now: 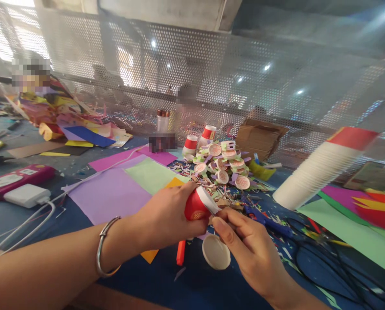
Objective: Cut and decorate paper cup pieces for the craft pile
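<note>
A red paper cup with a white band (197, 204) is tilted in my left hand (169, 211), whose fingers wrap around its side. My right hand (247, 245) is pinched closed at the cup's white edge; what lies between its fingertips is too small to make out. Just below the hands, a round white paper disc or lid (216, 252) lies on the blue table (166, 288). Beside it is an orange-red marker or its cap (180, 253), partly under my left hand.
Cut cup pieces (222, 176) are heaped among paper scraps, with two red-and-white cups (189, 145) behind. A tall cup stack (318, 172) leans at right, near a blue tool (266, 221) and black cable (297, 254). Purple paper (105, 193) and a white charger (27, 195) lie left.
</note>
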The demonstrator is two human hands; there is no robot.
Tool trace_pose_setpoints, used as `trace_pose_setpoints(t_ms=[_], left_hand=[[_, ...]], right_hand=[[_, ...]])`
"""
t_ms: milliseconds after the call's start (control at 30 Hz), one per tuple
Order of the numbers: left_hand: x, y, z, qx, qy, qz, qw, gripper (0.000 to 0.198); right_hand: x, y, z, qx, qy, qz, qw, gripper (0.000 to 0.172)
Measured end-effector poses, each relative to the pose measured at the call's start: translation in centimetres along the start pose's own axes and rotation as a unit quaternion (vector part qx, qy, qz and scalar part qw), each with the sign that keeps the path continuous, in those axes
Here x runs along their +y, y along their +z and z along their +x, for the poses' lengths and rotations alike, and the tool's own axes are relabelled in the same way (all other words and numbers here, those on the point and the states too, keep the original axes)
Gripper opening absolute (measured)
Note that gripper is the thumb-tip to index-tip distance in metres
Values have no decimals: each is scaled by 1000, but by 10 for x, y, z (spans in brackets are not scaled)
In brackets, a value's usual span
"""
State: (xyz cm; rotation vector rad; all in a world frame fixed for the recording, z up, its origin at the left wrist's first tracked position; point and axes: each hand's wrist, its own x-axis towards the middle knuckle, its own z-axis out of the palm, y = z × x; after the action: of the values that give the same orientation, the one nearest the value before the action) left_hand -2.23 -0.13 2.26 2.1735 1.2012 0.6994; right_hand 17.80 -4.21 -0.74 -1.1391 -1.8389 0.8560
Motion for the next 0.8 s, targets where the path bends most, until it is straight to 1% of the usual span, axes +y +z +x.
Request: trace_pose_setpoints(t_ms=[33,67,100,167,233,300,367,433,533,667,800], left_hand=[[0,-4,0,-47,-1,-55,997,30],[-1,-9,1,-103,10,-124,987,34],[-3,-13,2,-137,22,-196,971,41],[-11,-19,7,-180,28,-313,932,43],[-20,-19,12,-225,3,-404,887,43],[-26,-15,15,-255,-26,-462,849,45],[-27,-10,15,-263,-43,-494,828,43],[-23,-5,13,-260,-50,-509,819,38],[-18,-2,10,-253,-67,-509,820,36],[-17,-1,9,-238,-110,-490,832,34],[-18,-4,10,-229,-98,-471,846,31]], right_hand=[[0,-1,-1,2,-8,4,1000,39],[-1,-2,-1,7,-13,6,1000,38],[-2,-3,-2,9,-15,8,1000,37],[-2,-5,-4,8,-9,10,1000,36],[-3,-7,-5,1,-1,6,1000,37],[-4,-8,-5,-9,-6,-1,1000,38],[-6,-9,-5,-16,-9,-5,1000,39],[-7,-10,-4,-20,-6,-2,1000,40],[-7,-11,-3,-20,-13,-3,1000,40],[-6,-11,-1,-31,-16,-7,999,40],[-4,-10,0,-34,-25,-19,999,39]])
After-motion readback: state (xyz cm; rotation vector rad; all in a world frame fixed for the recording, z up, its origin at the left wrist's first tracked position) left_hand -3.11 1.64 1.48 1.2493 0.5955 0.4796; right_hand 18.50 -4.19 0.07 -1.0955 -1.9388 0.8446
